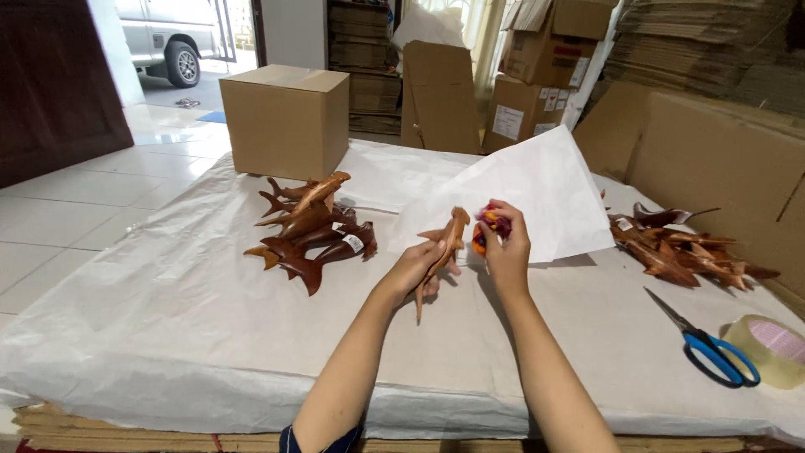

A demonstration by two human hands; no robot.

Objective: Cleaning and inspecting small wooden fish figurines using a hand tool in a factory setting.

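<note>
Wooden fish: the left hand (417, 267) has its fingers wrapped round a carved brown wooden shark (443, 252), held tilted, head up by the paper and tail pointing down toward the person.
Right hand: the right hand (506, 246) is pinching something small, red and orange (489, 226), fingers curled tight on it, right beside the shark's head. Can't really tell what that little thing is.
Paper: a white paper sheet (537, 189) is propped up just behind both hands, one corner sticking up.
Left pile: a heap of similar carved sharks (312, 228) sits to the left, a couple with small white tags on them.
Right pile: another heap of darker carvings (683, 247) lies well off to the right, near the cardboard.
Tools: blue-handled scissors (708, 346) and a roll of clear packing tape (770, 348) just beside them, at the right edge.
Surface: white wrapping paper covering the table (168, 319).
Background: a closed cardboard box (288, 120) at the far side.
</note>
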